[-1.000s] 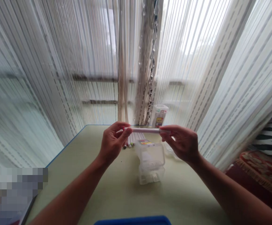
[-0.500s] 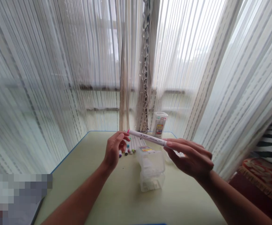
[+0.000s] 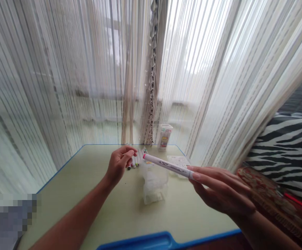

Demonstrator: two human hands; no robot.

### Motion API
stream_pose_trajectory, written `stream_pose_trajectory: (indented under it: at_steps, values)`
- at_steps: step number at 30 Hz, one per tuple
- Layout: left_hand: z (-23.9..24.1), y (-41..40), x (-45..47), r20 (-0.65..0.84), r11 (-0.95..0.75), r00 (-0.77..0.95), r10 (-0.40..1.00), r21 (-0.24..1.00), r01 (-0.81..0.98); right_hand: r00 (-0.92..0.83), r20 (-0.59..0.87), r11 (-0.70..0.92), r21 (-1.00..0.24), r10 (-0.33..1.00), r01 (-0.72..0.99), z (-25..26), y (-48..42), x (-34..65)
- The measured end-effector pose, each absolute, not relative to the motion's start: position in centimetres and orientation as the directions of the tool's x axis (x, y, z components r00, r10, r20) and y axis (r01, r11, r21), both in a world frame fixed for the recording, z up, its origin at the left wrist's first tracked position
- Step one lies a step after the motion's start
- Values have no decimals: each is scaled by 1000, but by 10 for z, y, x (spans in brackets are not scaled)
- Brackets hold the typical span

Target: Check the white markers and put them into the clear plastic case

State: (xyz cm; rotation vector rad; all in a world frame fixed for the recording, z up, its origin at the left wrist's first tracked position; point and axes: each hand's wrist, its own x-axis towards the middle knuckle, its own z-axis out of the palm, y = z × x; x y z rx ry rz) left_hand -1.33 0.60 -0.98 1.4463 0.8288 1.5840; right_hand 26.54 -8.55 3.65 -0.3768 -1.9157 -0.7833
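**Marker held out over the counter, cap end toward the row**

Fingers of the right hand (image 3: 223,191) pinch one end of a long white marker with a pink cap (image 3: 166,165). The other fingers lie stretched and close together under it. The marker is in the air above the pale green counter with a blue edge (image 3: 88,194), just over a clear plastic storage box (image 3: 154,180). It touches neither of them.

Its long axis runs slanted: from the pinched end at the lower right it rises to the upper left, and the pink cap points toward the left hand (image 3: 119,163). That hand is half curled, with the fingertips drawn near together. It hovers beside a row of white markers with coloured caps (image 3: 135,160) lying at the back of the counter. I cannot tell if it pinches something or only touches the row.

To my judgement, the step in hand is the sorting of one marker, between the row and the box. The next move would call for a steady pinch, and for turning the marker to lie parallel with the row, or with the box opening, before it is let go.

A small clear container with a yellow label (image 3: 164,136) stands upright near the striped sheer curtain (image 3: 62,86).
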Motion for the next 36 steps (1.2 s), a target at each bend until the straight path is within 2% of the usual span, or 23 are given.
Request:
stream_pose_trajectory:
  at_steps: [5,8,14,21,29,36]
  values:
    - [-10,5,-12,459,-453,28,888,883,-120,-548,836,739,389,-31,551,28,-109,285]
    - [-10,4,-11,461,-455,49,886,884,-107,-560,828,747,358,23,560,23,-117,292]
    - [-10,1,-9,432,-429,235,871,901,-69,-553,831,755,320,66,572,14,-118,298]
    - [-11,-2,-9,415,-437,343,843,899,-12,-527,817,785,162,232,597,16,-109,270]
    - [-13,-1,-7,371,-406,423,827,914,-7,-478,807,785,31,346,619,2,-95,236]
    - [-15,-1,-6,368,-396,431,824,918,-25,-497,789,739,84,361,669,-10,-81,211]
